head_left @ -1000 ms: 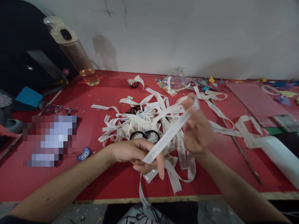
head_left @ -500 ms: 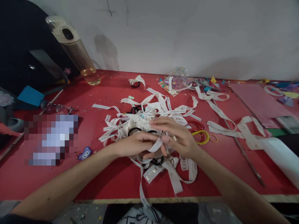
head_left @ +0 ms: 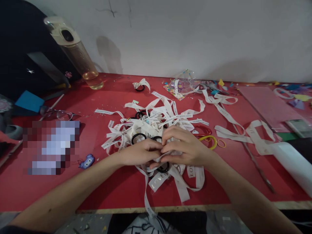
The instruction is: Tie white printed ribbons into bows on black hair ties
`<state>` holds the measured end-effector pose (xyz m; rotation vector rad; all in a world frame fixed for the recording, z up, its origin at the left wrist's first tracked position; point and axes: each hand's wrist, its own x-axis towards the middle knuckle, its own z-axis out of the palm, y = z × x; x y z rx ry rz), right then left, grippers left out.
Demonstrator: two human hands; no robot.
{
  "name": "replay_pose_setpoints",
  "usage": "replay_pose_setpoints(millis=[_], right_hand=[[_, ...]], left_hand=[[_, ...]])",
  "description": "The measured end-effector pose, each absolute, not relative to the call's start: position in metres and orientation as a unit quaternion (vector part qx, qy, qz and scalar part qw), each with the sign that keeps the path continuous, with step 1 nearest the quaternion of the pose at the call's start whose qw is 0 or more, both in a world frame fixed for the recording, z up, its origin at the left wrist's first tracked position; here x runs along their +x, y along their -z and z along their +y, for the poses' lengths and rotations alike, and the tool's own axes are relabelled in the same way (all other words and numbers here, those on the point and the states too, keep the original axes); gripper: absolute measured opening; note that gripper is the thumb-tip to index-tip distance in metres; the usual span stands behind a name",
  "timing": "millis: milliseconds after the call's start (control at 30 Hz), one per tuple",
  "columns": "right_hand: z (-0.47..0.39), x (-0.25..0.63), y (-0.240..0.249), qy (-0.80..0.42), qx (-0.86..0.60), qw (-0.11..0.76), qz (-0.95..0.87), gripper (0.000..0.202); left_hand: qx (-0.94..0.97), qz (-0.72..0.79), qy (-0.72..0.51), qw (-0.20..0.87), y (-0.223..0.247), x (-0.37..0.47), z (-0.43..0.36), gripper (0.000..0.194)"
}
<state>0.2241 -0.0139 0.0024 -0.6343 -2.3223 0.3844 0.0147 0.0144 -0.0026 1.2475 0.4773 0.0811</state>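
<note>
A tangled pile of white printed ribbons [head_left: 157,184] lies on the red table, with black hair ties [head_left: 138,138] among it. Over the front of the pile my left hand [head_left: 140,152] and my right hand [head_left: 183,146] meet, their fingers closed together on a piece of white ribbon [head_left: 159,159]. Most of that piece is hidden behind the fingers. Just right of my right hand are the red and yellow handles of scissors [head_left: 211,143]. A small yellow rubber band [head_left: 221,143] sits beside them.
At the back left stands a clear bottle [head_left: 80,55], near glasses [head_left: 64,114]. A purple charm [head_left: 86,161] lies by my left forearm. Behind the pile is a ribbon bow on a hair tie [head_left: 140,85]. A thin stick [head_left: 255,165] and a white roll [head_left: 292,167] lie at right.
My right hand's fingers have curled down and closed over the ribbon piece, which showed more between the hands before. My left hand stays nearly in place.
</note>
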Motion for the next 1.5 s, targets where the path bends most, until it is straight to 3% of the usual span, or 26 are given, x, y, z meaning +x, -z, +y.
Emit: replay_pose_setpoints(millis=[367,533,700,900,1200,1500], right_hand=[[-0.013,0.230,-0.007,-0.044,-0.255,0.307,-0.916,0.008],[-0.013,0.230,-0.004,0.077,-0.236,0.366,-0.897,0.007],[-0.020,0.232,0.003,0.121,-0.232,0.462,-0.847,0.019],[-0.021,0.225,0.006,0.071,-0.285,0.510,-0.808,0.021],[-0.020,0.217,0.015,-0.021,-0.310,0.550,-0.775,0.044],[-0.014,0.211,0.019,-0.206,-0.423,0.478,-0.742,0.031]], left_hand=[[0.517,0.241,-0.103,0.815,0.004,0.020,0.013,0.022],[0.430,0.261,-0.164,0.849,0.002,0.020,0.013,0.014],[0.386,0.226,-0.116,0.887,0.004,0.019,0.010,0.017],[0.413,0.113,-0.055,0.902,0.006,0.018,0.005,0.013],[0.392,0.095,-0.004,0.915,0.006,0.017,0.005,0.017],[0.442,0.058,-0.095,0.890,-0.005,0.013,0.001,0.024]])
